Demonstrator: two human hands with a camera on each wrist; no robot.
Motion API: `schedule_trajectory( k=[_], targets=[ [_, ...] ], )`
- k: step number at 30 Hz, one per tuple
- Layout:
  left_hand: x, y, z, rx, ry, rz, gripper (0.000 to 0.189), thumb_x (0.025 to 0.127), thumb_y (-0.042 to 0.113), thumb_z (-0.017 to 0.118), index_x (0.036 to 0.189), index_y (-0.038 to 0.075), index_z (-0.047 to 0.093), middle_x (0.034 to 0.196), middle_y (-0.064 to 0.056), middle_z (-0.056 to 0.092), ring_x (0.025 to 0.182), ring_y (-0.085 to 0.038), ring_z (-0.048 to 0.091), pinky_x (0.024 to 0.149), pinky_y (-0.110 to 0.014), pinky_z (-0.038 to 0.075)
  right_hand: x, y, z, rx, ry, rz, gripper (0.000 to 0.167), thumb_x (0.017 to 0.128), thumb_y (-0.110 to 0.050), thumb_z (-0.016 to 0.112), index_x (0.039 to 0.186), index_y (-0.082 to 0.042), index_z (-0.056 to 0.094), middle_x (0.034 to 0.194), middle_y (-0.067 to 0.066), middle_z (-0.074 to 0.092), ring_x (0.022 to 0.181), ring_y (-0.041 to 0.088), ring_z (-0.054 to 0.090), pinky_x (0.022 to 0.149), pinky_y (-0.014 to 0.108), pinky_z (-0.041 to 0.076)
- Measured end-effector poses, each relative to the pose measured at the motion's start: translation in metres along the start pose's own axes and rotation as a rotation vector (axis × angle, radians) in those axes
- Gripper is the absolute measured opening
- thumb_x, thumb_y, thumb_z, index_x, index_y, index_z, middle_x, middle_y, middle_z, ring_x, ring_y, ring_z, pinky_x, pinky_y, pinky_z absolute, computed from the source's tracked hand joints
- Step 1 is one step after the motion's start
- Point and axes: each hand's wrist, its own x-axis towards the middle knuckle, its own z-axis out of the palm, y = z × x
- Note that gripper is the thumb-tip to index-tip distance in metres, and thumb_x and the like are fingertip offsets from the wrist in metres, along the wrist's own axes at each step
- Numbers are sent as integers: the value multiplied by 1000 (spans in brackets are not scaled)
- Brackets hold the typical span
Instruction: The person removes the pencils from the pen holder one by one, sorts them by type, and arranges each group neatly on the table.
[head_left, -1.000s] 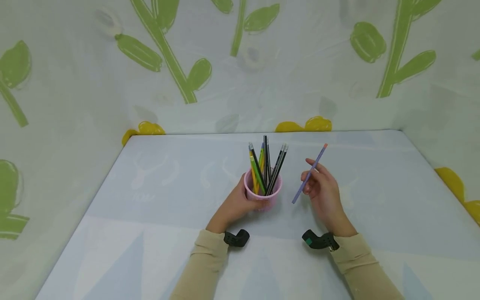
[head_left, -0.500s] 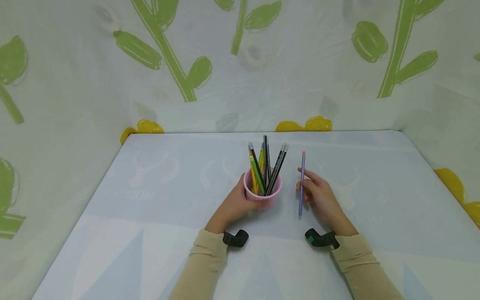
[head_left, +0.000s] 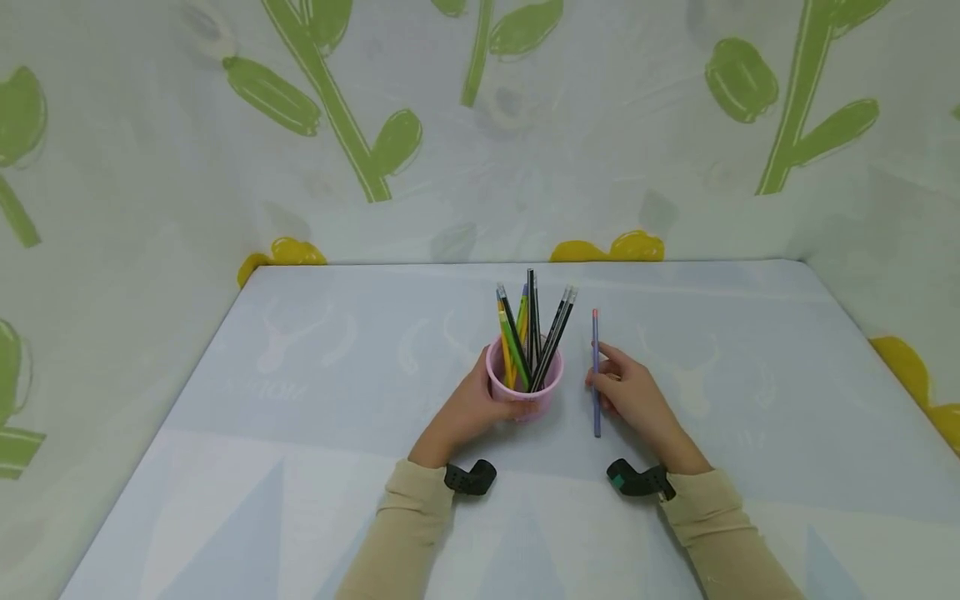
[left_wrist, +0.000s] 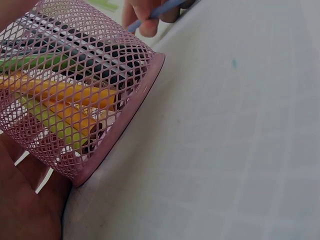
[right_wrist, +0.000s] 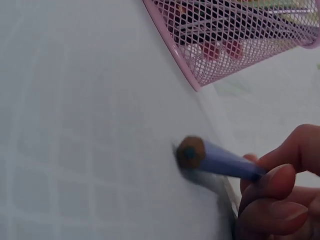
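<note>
My left hand (head_left: 474,408) grips a pink mesh pencil cup (head_left: 552,395), its thumb across the near side. Several black pencils (head_left: 555,340), along with green and yellow ones, lean inside the cup. To its right, my right hand (head_left: 641,404) pinches a blue-purple pencil (head_left: 596,333) with a reddish far end. This pencil points away from me, apart from the cup. In the right wrist view the near end of the pencil (right_wrist: 225,162) is a bare wooden hexagon with a dark core, close over the table. Through the mesh (left_wrist: 115,60), the left wrist view shows the pencils' lower ends.
A pale blue and white patterned cloth covers the table (head_left: 300,367). Behind it rises a white wall hanging (head_left: 600,150) with green leaves and yellow shapes. Each wrist wears a black strap device, the left one (head_left: 471,477) and the right one (head_left: 637,479).
My right hand has moved slightly left and turned the purple pencil from a slant to nearly straight away from me, its near end now closer to me. The left hand keeps its grip on the cup.
</note>
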Motion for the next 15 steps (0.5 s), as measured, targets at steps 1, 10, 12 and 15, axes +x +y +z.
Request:
schedule_trajectory(
  k=[1, 10, 12, 15],
  targets=[
    [0, 0, 0, 2, 0, 3, 92, 62, 29, 81, 134, 37, 25, 125, 15, 42, 112, -8, 41, 97, -37, 30, 0, 0, 1, -30, 7, 0, 57, 86, -15, 53, 138, -11, 31, 102, 12, 54, 55, 13, 47, 46, 26, 41],
    [-2, -1, 0, 3, 5, 2, 93, 62, 26, 81, 135, 34, 25, 126, 12, 42, 112, -11, 41, 97, -39, 31, 2, 0, 6, -137, 34, -31, 61, 82, -12, 54, 139, -14, 31, 116, 9, 50, 50, 16, 50, 43, 29, 42],
    [-1, -1, 0, 3, 3, 12, 93, 62, 26, 81, 135, 33, 25, 126, 11, 42, 112, -11, 41, 97, -39, 31, 1, 0, 6, -151, 40, -36, 62, 81, -11, 54, 139, -13, 31, 118, 9, 47, 49, 16, 50, 43, 29, 43],
    [-1, -2, 0, 4, 5, 20, 92, 61, 29, 81, 134, 34, 26, 125, 13, 43, 112, -10, 42, 97, -38, 31, 1, 1, 8, -173, 53, -44, 62, 81, -10, 54, 139, -12, 31, 120, 9, 43, 48, 16, 51, 43, 30, 43]
  ],
)
